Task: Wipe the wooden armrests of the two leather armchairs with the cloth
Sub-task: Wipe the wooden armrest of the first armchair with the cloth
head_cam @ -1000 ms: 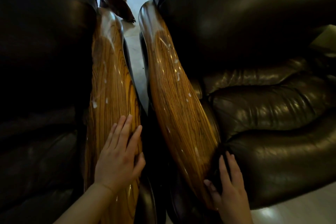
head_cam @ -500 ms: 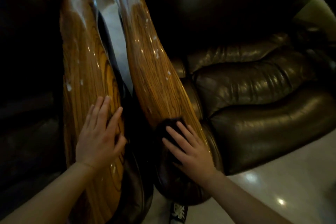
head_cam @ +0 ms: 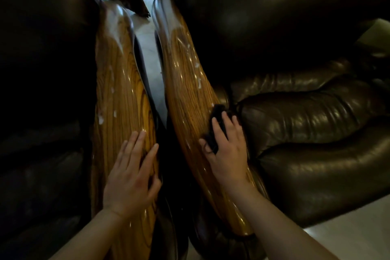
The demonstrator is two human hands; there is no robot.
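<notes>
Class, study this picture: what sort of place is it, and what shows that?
Probably a living room or lounge: the left leather armchair and right leather armchair stand side by side on a pale, shiny floor.

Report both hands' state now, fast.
Left hand: open, flat on the left glossy wooden armrest.
Right hand: open, pressing the dark cloth onto the right wooden armrest.

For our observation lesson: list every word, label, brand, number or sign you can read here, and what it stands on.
None can be read. The left armrest and right armrest show only wood grain, glare and white specks; the dark cloth under the right hand and the leather armchair carry no print.
</notes>
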